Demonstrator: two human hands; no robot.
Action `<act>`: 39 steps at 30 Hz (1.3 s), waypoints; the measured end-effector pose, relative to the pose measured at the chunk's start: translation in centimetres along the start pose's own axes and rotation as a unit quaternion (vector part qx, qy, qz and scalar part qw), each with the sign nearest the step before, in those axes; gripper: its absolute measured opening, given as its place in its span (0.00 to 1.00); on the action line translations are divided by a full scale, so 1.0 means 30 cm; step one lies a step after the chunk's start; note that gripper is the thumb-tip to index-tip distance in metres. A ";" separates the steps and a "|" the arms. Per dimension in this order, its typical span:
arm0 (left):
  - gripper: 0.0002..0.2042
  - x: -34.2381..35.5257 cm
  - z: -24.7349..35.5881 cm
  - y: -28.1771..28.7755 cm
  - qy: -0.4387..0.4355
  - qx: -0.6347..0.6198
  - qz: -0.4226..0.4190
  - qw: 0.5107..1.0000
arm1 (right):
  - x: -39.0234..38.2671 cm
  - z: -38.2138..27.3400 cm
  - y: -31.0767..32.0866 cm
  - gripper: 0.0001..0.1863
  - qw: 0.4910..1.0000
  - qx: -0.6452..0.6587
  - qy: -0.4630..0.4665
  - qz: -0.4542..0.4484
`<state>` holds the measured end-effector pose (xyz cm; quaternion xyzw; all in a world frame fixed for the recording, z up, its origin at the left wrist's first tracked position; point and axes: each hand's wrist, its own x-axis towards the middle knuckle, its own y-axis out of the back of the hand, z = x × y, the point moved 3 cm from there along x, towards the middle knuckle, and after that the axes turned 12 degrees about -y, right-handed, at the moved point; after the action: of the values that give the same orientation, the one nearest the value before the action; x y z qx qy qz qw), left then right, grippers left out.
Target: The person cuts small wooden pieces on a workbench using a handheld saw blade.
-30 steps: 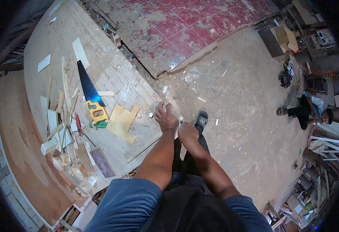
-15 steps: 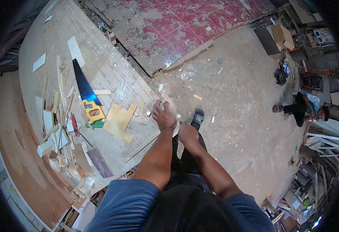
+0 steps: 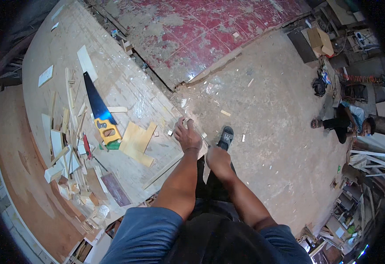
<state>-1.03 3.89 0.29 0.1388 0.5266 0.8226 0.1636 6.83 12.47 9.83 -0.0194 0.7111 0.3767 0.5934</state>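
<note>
My left hand [image 3: 187, 135] rests at the right edge of the worktable [image 3: 161, 105], fingers bent and spread beside small wood offcuts [image 3: 204, 135]. My right hand [image 3: 219, 159] is closed just beyond the edge, on something I cannot make out; it is slightly blurred. On the table lie a handsaw [image 3: 96, 103] with a yellow handle [image 3: 109, 131], a pale plywood piece [image 3: 135, 145] left of my left hand, a red-handled tool [image 3: 87, 146], a green object [image 3: 109, 145] and several wood strips [image 3: 69, 119].
A sandaled foot [image 3: 226, 138] stands below my hands. Another person [image 3: 356, 121] sits at the right among stacked boards [image 3: 368, 163] and clutter. A red tiled floor [image 3: 214, 22] adjoins the concrete floor [image 3: 280, 154]. A brown board [image 3: 18, 163] lies far left.
My right hand has shifted a little to the right and down. My left hand stays at the table edge; the whole view has shifted slightly.
</note>
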 end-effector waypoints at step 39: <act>0.20 0.005 0.014 -0.008 0.018 0.000 -0.030 0.999 | 0.065 0.030 -0.062 0.15 0.996 0.059 0.025 0.056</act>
<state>-0.99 4.38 0.26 0.1078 0.5334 0.8197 0.1787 7.89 12.45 7.20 0.0462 0.7466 0.3656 0.5539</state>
